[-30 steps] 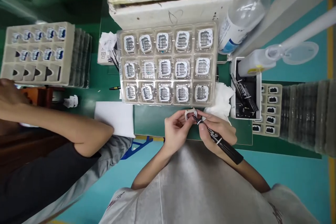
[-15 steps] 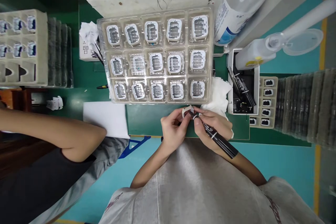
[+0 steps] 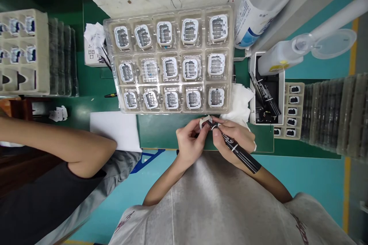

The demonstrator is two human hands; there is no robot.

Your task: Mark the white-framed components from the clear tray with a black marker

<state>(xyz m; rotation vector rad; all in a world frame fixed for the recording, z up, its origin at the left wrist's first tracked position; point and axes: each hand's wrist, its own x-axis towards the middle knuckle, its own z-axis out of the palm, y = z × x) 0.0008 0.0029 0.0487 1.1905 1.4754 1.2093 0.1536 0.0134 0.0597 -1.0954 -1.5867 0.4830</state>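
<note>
Between the fingertips of my left hand (image 3: pixel 190 139) is a small white plastic part (image 3: pixel 205 121), partly covered by the fingers. My right hand (image 3: pixel 234 138) grips a black marker pen (image 3: pixel 240 153), its tip end against or very close to the part. Both hands meet at the front edge of the green table, just below a clear plastic tray (image 3: pixel 169 111). Rows of white, rounded-square parts with grey insides, such as this white part (image 3: pixel 216 97), sit in the tray's compartments.
White crumpled cloth (image 3: pixel 240 101) lies right of the tray, beside a box (image 3: pixel 281 116) of markers. Bottles (image 3: pixel 247 23) stand behind it. Stacked trays (image 3: pixel 324 115) fill the far right, others (image 3: pixel 43 57) the left. A co-worker's arm (image 3: pixel 71 141) reaches in near white paper (image 3: pixel 115 130).
My hands, the part and the marker stay almost still. The view has shifted slightly, so the tray and the things at the left appear a little further left.
</note>
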